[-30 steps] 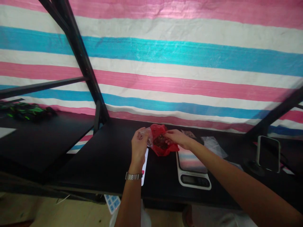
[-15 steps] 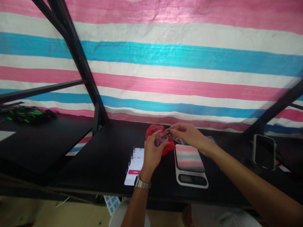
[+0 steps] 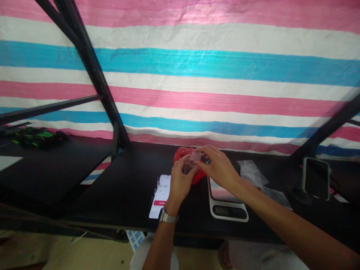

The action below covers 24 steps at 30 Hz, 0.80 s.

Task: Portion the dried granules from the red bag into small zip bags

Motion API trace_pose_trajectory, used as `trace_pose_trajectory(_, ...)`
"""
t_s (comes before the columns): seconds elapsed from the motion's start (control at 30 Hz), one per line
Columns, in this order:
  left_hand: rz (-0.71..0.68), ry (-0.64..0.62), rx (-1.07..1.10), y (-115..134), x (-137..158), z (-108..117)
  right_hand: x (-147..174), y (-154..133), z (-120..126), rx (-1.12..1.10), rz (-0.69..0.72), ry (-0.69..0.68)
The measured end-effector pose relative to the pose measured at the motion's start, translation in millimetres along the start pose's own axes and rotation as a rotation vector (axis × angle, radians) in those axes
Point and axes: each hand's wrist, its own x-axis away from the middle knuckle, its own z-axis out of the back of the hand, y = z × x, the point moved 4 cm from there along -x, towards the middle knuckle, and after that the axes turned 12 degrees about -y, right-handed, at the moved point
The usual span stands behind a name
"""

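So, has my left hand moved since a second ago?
Yes. Your left hand has moved to the right, closer to the white scale.

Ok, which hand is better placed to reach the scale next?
Probably the right hand: it hangs over the scale's far edge, while the left hand is off to the scale's left. Both hands' fingers are on clear plastic, though, so the right would likely need freeing first.

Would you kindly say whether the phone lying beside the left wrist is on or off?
On: the phone has a lit white screen showing digits.
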Motion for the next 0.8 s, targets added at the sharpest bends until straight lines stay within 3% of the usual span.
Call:
trace_pose_trajectory(0.2,-0.018,0.031,0.097,3.2,-2.2,14.7,2.6,11.9,10.6,-0.007,-0.113,0.139)
trace_pose_trajectory(0.27,0.006,0.091,0.182,1.7,-5.2,24.1,0.9,18.3,5.5,0.020,-0.189,0.033)
trace_pose_trajectory(0.37,0.043,0.142,0.312,-3.8,-11.3,29.8,-9.0,24.2,-17.2,0.123,-0.257,-0.238)
trace_pose_trajectory(0.5,0.071,-0.034,0.381,-11.1,-21.5,13.0,-35.0,29.8,-51.1,0.364,-0.230,-0.465)
trace_pose_trajectory(0.57,0.097,-0.064,0.374,-16.6,-26.4,6.5,-49.1,35.2,-61.5,0.387,-0.200,-0.497)
trace_pose_trajectory(0.73,0.103,0.064,0.283,-33.4,-40.7,15.9,-68.9,48.6,-74.1,0.332,-0.067,-0.501)
trace_pose_trajectory(0.8,0.109,0.089,0.244,-40.5,-45.0,22.1,-70.0,53.7,-78.1,0.354,-0.073,-0.512)
